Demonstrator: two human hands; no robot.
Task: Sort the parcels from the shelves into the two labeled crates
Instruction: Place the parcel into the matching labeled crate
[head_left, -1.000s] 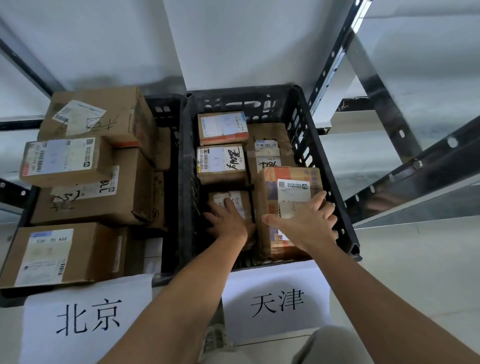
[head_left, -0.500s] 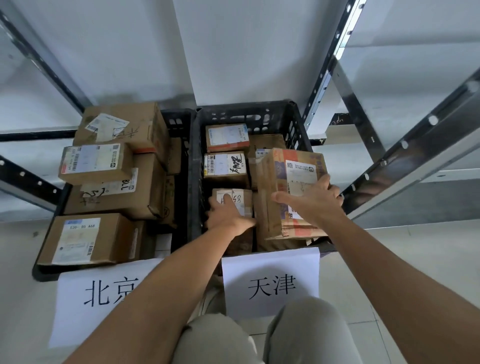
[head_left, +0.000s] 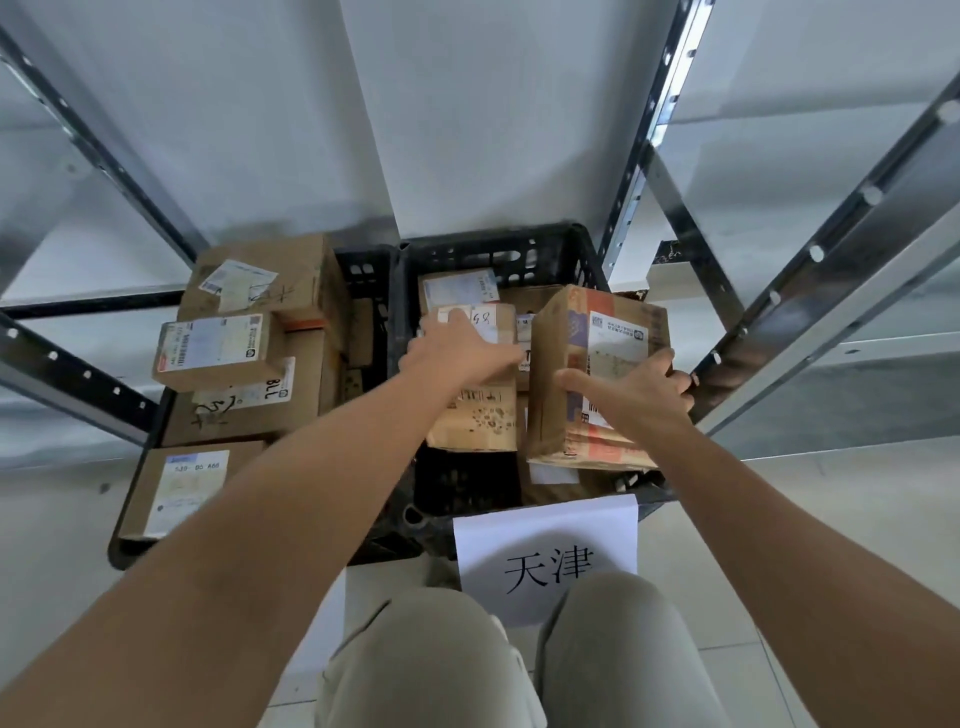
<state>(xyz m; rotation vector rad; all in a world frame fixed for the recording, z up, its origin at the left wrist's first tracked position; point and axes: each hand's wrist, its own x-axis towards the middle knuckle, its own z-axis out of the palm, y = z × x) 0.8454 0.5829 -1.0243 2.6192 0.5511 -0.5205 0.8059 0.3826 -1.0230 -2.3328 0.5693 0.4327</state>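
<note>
A person bends over two black plastic crates on a pale tiled floor, both already well stocked with cardboard parcels, suggesting the sorting is far along; how many parcels remain on the grey metal shelving (head_left: 810, 291) cannot be seen. The right hand (head_left: 636, 389) grips a tall, tape-banded carton (head_left: 597, 374), thumb on its near face and fingers curled over the far edge, holding it tilted above the right crate (head_left: 498, 249), whose white paper sign (head_left: 545, 551) hangs just below the hand. The left hand (head_left: 462, 348) lies on top of a smaller box (head_left: 475, 384) with a speckled side, fingers spread forward; whether they curl over its far edge cannot be told. Beyond that hand sit more small cartons with white labels. Well to its left, the left crate (head_left: 363, 265) is heaped above its lattice rim with flat brown boxes (head_left: 244, 353), their corrugated faces creased, scrawled with marker and patched with printed barcode labels.
</note>
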